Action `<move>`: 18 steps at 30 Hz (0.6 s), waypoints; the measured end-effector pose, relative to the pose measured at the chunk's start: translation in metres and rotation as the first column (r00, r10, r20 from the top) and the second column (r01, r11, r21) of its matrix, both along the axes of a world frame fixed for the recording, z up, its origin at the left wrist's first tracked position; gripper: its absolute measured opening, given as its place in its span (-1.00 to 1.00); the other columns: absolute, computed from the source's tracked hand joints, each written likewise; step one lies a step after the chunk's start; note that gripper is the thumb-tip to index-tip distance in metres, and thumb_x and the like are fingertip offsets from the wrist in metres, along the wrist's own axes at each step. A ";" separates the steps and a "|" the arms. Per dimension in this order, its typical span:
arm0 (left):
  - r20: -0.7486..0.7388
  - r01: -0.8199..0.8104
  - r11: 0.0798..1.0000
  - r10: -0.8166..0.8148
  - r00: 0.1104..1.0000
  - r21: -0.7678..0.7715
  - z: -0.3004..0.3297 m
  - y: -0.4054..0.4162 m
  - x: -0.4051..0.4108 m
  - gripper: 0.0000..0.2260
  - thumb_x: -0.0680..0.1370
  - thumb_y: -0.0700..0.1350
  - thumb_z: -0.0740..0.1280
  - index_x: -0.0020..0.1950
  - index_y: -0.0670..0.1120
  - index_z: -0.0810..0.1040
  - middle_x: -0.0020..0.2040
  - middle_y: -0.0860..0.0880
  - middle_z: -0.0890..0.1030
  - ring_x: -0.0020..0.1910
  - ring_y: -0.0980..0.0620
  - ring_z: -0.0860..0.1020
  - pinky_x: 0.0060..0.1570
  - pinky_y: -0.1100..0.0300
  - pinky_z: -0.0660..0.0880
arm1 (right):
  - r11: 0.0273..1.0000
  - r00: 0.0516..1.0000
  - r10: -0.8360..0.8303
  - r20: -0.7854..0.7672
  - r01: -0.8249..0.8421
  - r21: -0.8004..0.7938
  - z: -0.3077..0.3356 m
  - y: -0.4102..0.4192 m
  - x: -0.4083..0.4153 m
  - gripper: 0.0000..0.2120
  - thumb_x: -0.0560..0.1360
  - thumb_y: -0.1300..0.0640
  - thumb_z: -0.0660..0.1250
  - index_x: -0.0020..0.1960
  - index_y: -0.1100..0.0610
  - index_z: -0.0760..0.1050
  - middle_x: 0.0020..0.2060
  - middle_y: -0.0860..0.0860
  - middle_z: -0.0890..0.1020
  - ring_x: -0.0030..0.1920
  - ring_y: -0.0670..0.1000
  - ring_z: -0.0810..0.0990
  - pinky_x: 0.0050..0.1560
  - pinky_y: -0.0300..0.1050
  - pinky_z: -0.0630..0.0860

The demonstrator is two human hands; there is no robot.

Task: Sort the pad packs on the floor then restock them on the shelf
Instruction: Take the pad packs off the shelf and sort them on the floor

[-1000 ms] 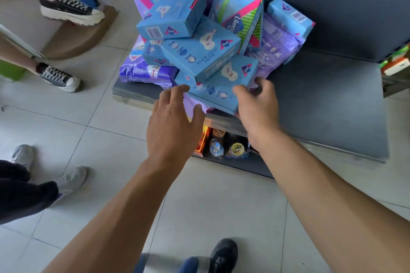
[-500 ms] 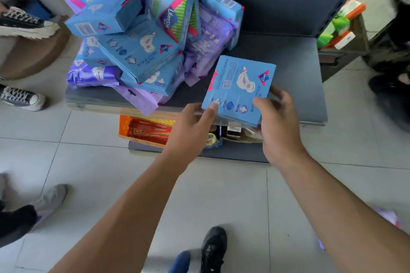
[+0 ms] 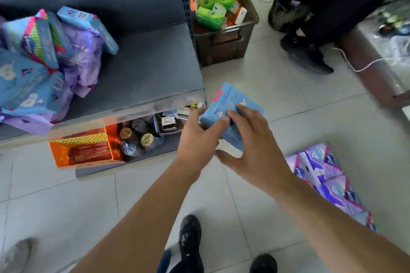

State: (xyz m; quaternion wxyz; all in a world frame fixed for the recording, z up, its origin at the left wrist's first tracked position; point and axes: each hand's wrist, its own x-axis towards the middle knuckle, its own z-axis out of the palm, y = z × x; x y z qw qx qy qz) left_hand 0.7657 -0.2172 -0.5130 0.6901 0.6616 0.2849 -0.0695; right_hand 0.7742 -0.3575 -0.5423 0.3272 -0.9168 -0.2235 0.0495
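Both hands, left hand (image 3: 197, 137) and right hand (image 3: 250, 139), grip the blue pad pack (image 3: 230, 106), now carried off the shelf (image 3: 142, 68) and over the floor (image 3: 288, 99), toward the purple packs (image 3: 326, 175); sorting proceeds.

Pad pack (image 3: 230, 113) held between left hand (image 3: 197, 139) and right hand (image 3: 250, 146), above floor (image 3: 288, 99). Pack pile (image 3: 44, 64) on shelf (image 3: 144, 68) at 10 o'clock. Crate (image 3: 224, 44) at 12; floor packs (image 3: 326, 175) at 4.
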 end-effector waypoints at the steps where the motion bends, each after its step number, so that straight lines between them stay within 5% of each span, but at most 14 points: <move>1: -0.004 0.064 0.998 -0.064 0.998 -0.026 0.004 -0.025 -0.001 -0.65 0.45 0.00 0.46 0.20 0.01 0.49 -0.04 -0.03 0.70 -0.05 0.00 0.67 -0.04 0.06 0.59 | 0.998 0.999 -0.053 0.012 0.053 0.017 -0.001 -0.022 -0.003 -0.38 0.44 -0.10 0.38 0.41 0.07 0.28 0.36 0.05 0.42 0.36 0.07 0.38 0.32 -0.18 0.31; 5: 0.001 0.273 0.937 -0.281 0.960 0.219 0.004 -0.103 0.001 -0.73 0.54 0.15 0.33 0.15 0.05 0.56 -0.03 0.13 0.62 -0.06 0.19 0.59 -0.02 0.19 0.48 | 0.814 0.835 -0.396 -0.381 0.512 0.275 0.011 -0.123 -0.016 -0.64 0.48 0.11 0.32 0.27 -0.04 0.40 0.01 -0.06 0.62 -0.05 -0.04 0.58 -0.06 -0.19 0.50; 8: -0.048 0.419 0.819 -0.437 0.898 0.392 -0.002 -0.155 0.002 -0.58 0.50 0.08 0.41 0.33 0.12 0.44 0.21 0.19 0.51 0.18 0.21 0.46 0.13 0.25 0.39 | 0.617 0.608 -0.305 -0.733 0.712 0.334 0.025 -0.199 -0.028 -0.73 0.49 0.17 0.32 0.12 -0.10 0.46 -0.05 0.09 0.66 -0.19 0.00 0.63 -0.28 -0.06 0.58; 14: -0.155 0.762 0.646 -0.750 0.643 0.039 -0.008 -0.269 0.001 -0.54 0.43 0.02 0.50 0.29 0.23 0.45 0.00 0.05 0.68 -0.09 0.03 0.67 -0.14 0.12 0.57 | 0.622 0.495 -0.195 -0.847 0.730 0.283 0.023 -0.327 -0.062 -0.67 0.48 0.10 0.35 0.22 -0.15 0.55 0.01 0.10 0.68 -0.12 0.01 0.63 -0.19 -0.05 0.56; 16: -0.178 0.762 0.647 -0.754 0.633 -0.028 -0.021 -0.312 -0.001 -0.55 0.45 -0.03 0.49 0.28 0.23 0.45 -0.07 -0.05 0.68 -0.19 -0.01 0.64 -0.23 0.12 0.52 | 0.491 0.439 -0.269 -0.857 0.829 0.270 0.012 -0.365 -0.075 -0.65 0.53 0.14 0.36 0.29 -0.07 0.49 0.01 0.04 0.68 -0.09 0.02 0.64 -0.27 -0.13 0.56; 18: -0.168 0.654 0.748 -0.663 0.730 -0.113 -0.031 -0.328 -0.004 -0.54 0.48 -0.11 0.46 0.30 0.21 0.43 -0.10 -0.14 0.65 -0.22 -0.03 0.60 -0.21 0.10 0.51 | 0.336 0.387 -0.303 -0.871 0.898 0.282 0.001 -0.375 -0.084 -0.75 0.55 0.16 0.34 0.19 -0.09 0.47 -0.13 -0.09 0.67 -0.16 -0.06 0.64 -0.28 -0.17 0.56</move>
